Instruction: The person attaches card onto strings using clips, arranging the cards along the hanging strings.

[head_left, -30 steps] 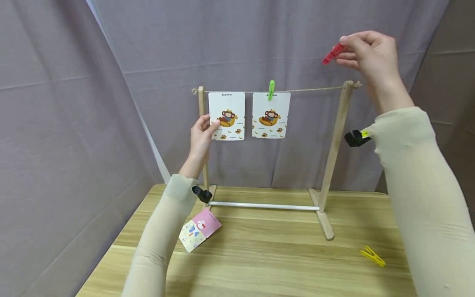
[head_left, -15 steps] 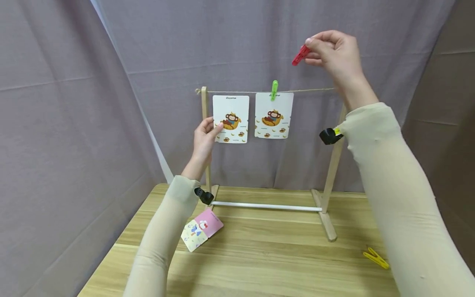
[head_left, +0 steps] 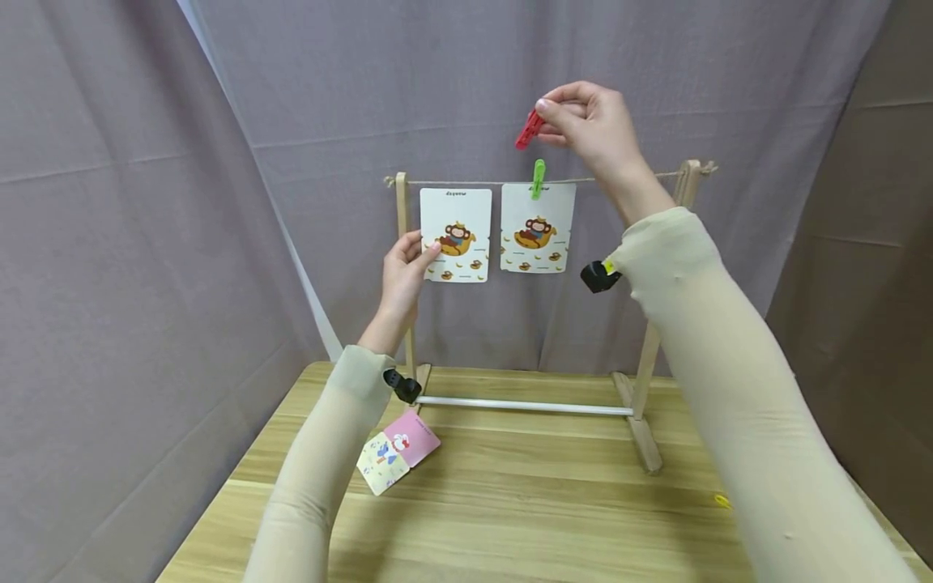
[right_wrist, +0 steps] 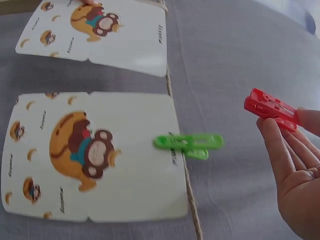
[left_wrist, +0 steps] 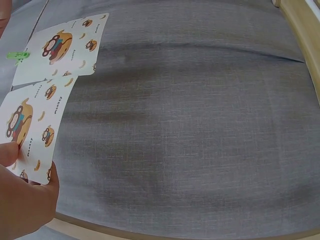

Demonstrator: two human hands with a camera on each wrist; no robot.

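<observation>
My left hand [head_left: 403, 274] pinches the lower left edge of a white monkey card [head_left: 457, 212], thumb in front, its top edge close to the rope [head_left: 477, 183]. Beside it a matching monkey card [head_left: 537, 231] hangs from the rope under a green clothespin [head_left: 538, 178]. My right hand [head_left: 594, 125] holds a red clothespin [head_left: 530, 129] between thumb and fingers, above the green one. In the right wrist view the red clothespin [right_wrist: 271, 107] points toward the rope, apart from it.
Wooden posts [head_left: 647, 368] and a white bar [head_left: 521, 405] form the rack on the wooden table [head_left: 525, 502]. A pink and yellow card [head_left: 399, 452] lies near the left foot. A yellow clothespin [head_left: 722, 501] is mostly hidden behind my right sleeve. A grey curtain [head_left: 350, 97] hangs behind.
My right hand has moved left with the red clothespin, from beyond the right post to above the green clothespin. The card in my left hand has dropped slightly below the rope.
</observation>
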